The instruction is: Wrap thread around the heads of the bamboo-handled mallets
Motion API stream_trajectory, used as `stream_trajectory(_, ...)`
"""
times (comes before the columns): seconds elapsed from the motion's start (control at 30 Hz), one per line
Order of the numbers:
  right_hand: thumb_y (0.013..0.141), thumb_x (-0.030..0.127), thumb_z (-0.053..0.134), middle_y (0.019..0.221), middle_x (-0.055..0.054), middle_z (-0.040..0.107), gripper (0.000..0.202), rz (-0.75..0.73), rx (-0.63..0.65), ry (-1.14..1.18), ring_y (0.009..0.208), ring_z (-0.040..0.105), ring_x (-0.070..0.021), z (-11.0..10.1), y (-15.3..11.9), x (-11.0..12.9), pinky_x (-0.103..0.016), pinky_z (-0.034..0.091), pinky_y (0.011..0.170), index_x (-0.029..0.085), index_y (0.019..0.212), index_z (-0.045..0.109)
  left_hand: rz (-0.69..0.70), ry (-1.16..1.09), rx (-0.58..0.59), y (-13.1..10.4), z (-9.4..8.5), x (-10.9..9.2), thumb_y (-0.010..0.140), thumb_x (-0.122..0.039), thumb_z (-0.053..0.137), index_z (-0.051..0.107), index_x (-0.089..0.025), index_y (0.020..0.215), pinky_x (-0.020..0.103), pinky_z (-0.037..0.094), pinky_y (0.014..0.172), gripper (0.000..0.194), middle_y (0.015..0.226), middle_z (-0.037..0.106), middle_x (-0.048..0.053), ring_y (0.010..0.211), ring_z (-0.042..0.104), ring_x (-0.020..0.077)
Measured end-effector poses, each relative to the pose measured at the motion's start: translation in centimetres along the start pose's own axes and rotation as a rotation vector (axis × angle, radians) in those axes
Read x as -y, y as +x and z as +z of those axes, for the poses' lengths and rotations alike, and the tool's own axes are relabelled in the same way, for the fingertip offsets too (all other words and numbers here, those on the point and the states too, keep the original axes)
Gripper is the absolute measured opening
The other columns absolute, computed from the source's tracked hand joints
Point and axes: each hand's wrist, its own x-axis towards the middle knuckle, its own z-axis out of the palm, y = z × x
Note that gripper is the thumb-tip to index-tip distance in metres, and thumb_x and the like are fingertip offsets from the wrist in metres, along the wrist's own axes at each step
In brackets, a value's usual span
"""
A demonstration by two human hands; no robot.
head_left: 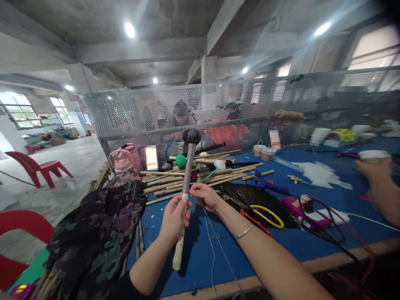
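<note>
A pale stick (178,252) with a grey-wrapped upper part (188,166) and a dark round head (191,136) stands nearly upright over the blue table. My left hand (175,216) is wrapped round its bare wooden part, just below the wrapping. Close to the right side of the wrapping, my right hand (204,196) is pinched on a thin grey thread (211,241), whose strands hang down to the table's front edge.
Beyond my hands lie many loose sticks (168,182). Scissors (265,216), a purple glue gun (301,212) and its cables are on the right, where another person's hand (379,179) holds a cup. Dark cloth (100,237) is left; a mesh screen (125,116) stands behind.
</note>
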Motion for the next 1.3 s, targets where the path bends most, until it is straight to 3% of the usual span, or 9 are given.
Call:
stream_trajectory(0.13, 0.061, 0.038, 0.072, 0.050, 0.007, 0.049, 0.039, -0.007, 0.143, 0.012, 0.031, 0.025, -0.0014, 0.0, -0.2, 0.1, -0.017, 0.015, 0.033, 0.015, 0.089, 0.056, -0.057, -0.032, 0.102, -0.3, 0.0, -0.2, 0.069, -0.048, 0.057, 0.054, -0.015, 0.085, 0.016, 0.029, 0.030, 0.037, 0.070, 0.058, 0.000, 0.035, 0.039, 0.0028)
stream_trajectory(0.23, 0.063, 0.041, 0.069, 0.062, 0.000, 0.057, 0.037, -0.022, 0.160, -0.006, 0.043, 0.042, -0.0056, 0.1, -0.4, 0.1, -0.018, 0.025, 0.040, 0.012, 0.084, 0.058, -0.149, 0.018, 0.152, -0.3, -0.2, 0.0, 0.074, -0.052, 0.048, 0.058, -0.013, 0.086, 0.018, 0.029, 0.031, 0.042, 0.059, 0.057, 0.000, 0.031, 0.037, 0.0041)
stream_trajectory(0.3, 0.064, 0.039, 0.069, 0.061, -0.001, 0.056, 0.032, -0.040, 0.112, -0.065, 0.048, 0.045, -0.0072, 0.2, -0.3, 0.0, -0.019, 0.029, 0.043, 0.011, 0.076, 0.059, -0.151, 0.126, 0.090, -0.1, -0.3, 0.4, 0.075, -0.053, 0.045, 0.059, -0.013, 0.088, 0.019, 0.032, 0.033, 0.045, 0.058, 0.058, 0.001, 0.033, 0.042, 0.0063)
stream_trajectory(0.43, 0.064, 0.036, 0.069, 0.062, 0.000, 0.057, 0.030, -0.076, 0.014, -0.204, 0.052, 0.047, -0.0083, 0.5, 0.0, 0.1, -0.020, 0.034, 0.050, 0.010, 0.075, 0.060, 0.127, 0.403, -0.177, 0.4, -0.6, 1.1, 0.064, -0.044, 0.064, 0.057, -0.015, 0.096, 0.016, 0.036, 0.038, 0.043, 0.070, 0.060, 0.001, 0.043, 0.047, 0.0062)
stream_trajectory(0.5, 0.065, 0.037, 0.068, 0.064, 0.000, 0.058, 0.031, -0.108, 0.005, -0.202, 0.054, 0.048, -0.0088, 0.7, -0.1, 0.3, -0.021, 0.036, 0.053, 0.010, 0.077, 0.059, 0.198, 0.444, -0.209, 0.6, -0.7, 1.1, 0.061, -0.041, 0.068, 0.058, -0.015, 0.091, 0.015, 0.036, 0.039, 0.041, 0.070, 0.059, 0.000, 0.045, 0.046, 0.0054)
stream_trajectory(0.73, 0.068, 0.041, 0.065, 0.040, 0.012, 0.031, 0.033, -0.014, 0.114, -0.059, 0.031, 0.016, -0.0020, 0.3, -0.6, 0.8, -0.019, 0.012, 0.034, 0.014, 0.084, 0.055, -0.043, 0.045, 0.073, 0.3, -0.4, 0.3, 0.068, -0.048, 0.060, 0.056, -0.013, 0.081, 0.016, 0.038, 0.038, 0.037, 0.067, 0.058, 0.001, 0.043, 0.047, 0.0053)
stream_trajectory(0.83, 0.063, 0.038, 0.070, 0.048, 0.007, 0.044, 0.032, -0.047, 0.050, -0.117, 0.035, 0.029, -0.0027, 0.3, -0.4, 0.5, -0.018, 0.019, 0.036, 0.013, 0.074, 0.052, -0.080, 0.134, 0.047, 0.4, -0.4, 0.7, 0.069, -0.047, 0.060, 0.058, -0.013, 0.090, 0.018, 0.042, 0.042, 0.039, 0.072, 0.061, 0.003, 0.048, 0.053, 0.0078)
stream_trajectory(1.0, 0.062, 0.038, 0.071, 0.056, 0.004, 0.051, 0.034, -0.098, -0.022, -0.187, 0.046, 0.042, -0.0061, 1.3, -0.3, 0.6, -0.019, 0.029, 0.044, 0.013, 0.075, 0.052, 0.149, 0.315, -0.137, 0.5, -0.3, 1.2, 0.059, -0.040, 0.071, 0.056, -0.015, 0.095, 0.017, 0.042, 0.041, 0.046, 0.080, 0.061, 0.003, 0.049, 0.052, 0.0070)
stream_trajectory(1.3, 0.068, 0.036, 0.067, 0.062, 0.002, 0.053, 0.031, -0.051, 0.141, -0.045, 0.045, 0.042, -0.0056, 0.9, -0.5, 0.7, -0.017, 0.025, 0.041, 0.014, 0.086, 0.054, -0.099, -0.011, 0.072, 0.7, -0.7, 0.3, 0.068, -0.046, 0.061, 0.056, -0.013, 0.088, 0.017, 0.042, 0.043, 0.039, 0.077, 0.063, 0.004, 0.047, 0.053, 0.0067)
